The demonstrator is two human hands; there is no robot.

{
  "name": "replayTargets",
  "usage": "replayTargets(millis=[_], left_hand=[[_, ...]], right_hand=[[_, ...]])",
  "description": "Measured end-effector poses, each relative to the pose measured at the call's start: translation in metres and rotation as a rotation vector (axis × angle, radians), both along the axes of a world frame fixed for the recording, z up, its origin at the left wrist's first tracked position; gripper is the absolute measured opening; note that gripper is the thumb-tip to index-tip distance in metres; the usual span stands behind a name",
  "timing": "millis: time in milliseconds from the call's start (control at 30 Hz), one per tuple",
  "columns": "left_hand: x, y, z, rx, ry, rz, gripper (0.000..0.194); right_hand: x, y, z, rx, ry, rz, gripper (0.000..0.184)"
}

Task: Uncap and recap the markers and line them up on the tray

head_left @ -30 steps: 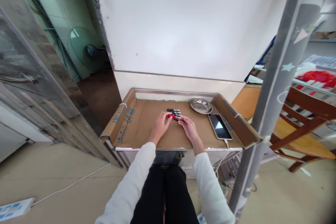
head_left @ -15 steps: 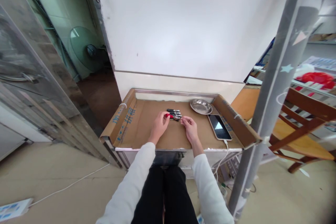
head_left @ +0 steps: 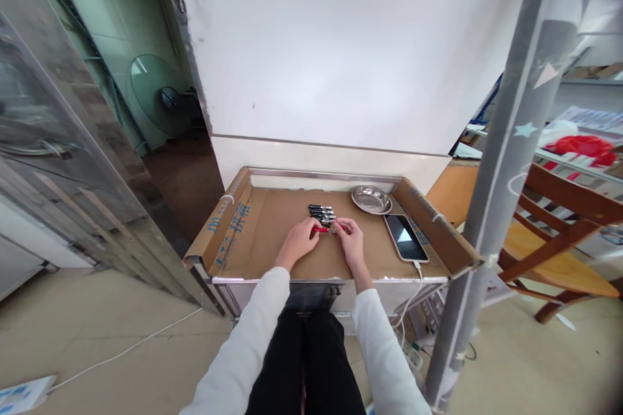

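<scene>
A slim red pen (head_left: pixel 322 229) lies crosswise between my two hands, over the cardboard lining of the table. My left hand (head_left: pixel 300 240) pinches its left end. The fingers of my right hand (head_left: pixel 351 240) close around its right end, where a bit of red shows between them. Just beyond the hands, several black pens (head_left: pixel 320 211) lie side by side in a row on the cardboard. Whether the red pen's cap is on or off is too small to make out.
A round steel dish (head_left: pixel 372 199) stands at the back right. In front of it lies a phone (head_left: pixel 407 238) with a white cable (head_left: pixel 419 270) running over the front edge. Folded cardboard walls (head_left: pixel 221 224) border the table's sides. A grey pole (head_left: pixel 501 162) rises at the right.
My right hand has closed on the right end of the red pen. Both hands have drawn slightly towards me, away from the black pens, and the red pen has come with them.
</scene>
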State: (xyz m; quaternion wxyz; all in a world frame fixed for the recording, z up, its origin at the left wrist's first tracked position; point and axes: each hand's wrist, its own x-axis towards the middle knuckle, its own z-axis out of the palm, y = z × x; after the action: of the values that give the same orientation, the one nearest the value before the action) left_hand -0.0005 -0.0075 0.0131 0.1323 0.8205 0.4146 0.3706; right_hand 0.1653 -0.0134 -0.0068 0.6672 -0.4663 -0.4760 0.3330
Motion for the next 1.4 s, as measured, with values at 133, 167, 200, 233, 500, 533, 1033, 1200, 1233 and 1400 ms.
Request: replayTargets(millis=[133,167,200,233,500,533,1033,1200,1233,1400], left_hand=[[0.0,0.004,-0.004,0.062,0.113,0.092,0.016],[0.0,0.005,-0.005,0.077,0.13,0.11,0.016],[0.0,0.006,-0.006,0.09,0.146,0.123,0.016],[0.0,0.007,-0.006,0.1,0.158,0.134,0.016],[0.0,0.011,-0.013,0.11,0.15,0.209,0.014],[0.0,0.011,-0.014,0.104,0.144,0.208,0.013],[0.0,0.011,-0.012,0.031,0.06,0.212,0.016],[0.0,0.009,-0.013,0.039,0.072,0.211,0.014],[0.0,0.009,-0.013,0.038,0.072,0.21,0.014],[-0.001,0.009,-0.012,0.031,0.068,0.21,0.014]], right_hand=[[-0.003,-0.001,0.0,-0.024,-0.177,0.105,0.017],[-0.003,-0.001,0.0,-0.033,-0.222,0.114,0.015],[-0.003,-0.002,0.0,-0.042,-0.264,0.114,0.015],[-0.003,-0.002,0.0,-0.048,-0.306,0.108,0.016],[-0.005,-0.002,0.003,-0.011,-0.659,-0.079,0.018],[-0.005,0.0,0.003,-0.012,-0.694,-0.119,0.019],[-0.008,0.043,0.019,-0.172,-1.181,-0.308,0.016],[-0.008,0.043,0.02,-0.137,-1.252,-0.309,0.017],[-0.009,0.043,0.02,-0.142,-1.265,-0.306,0.016],[-0.013,0.044,0.024,-0.181,-1.294,-0.288,0.014]])
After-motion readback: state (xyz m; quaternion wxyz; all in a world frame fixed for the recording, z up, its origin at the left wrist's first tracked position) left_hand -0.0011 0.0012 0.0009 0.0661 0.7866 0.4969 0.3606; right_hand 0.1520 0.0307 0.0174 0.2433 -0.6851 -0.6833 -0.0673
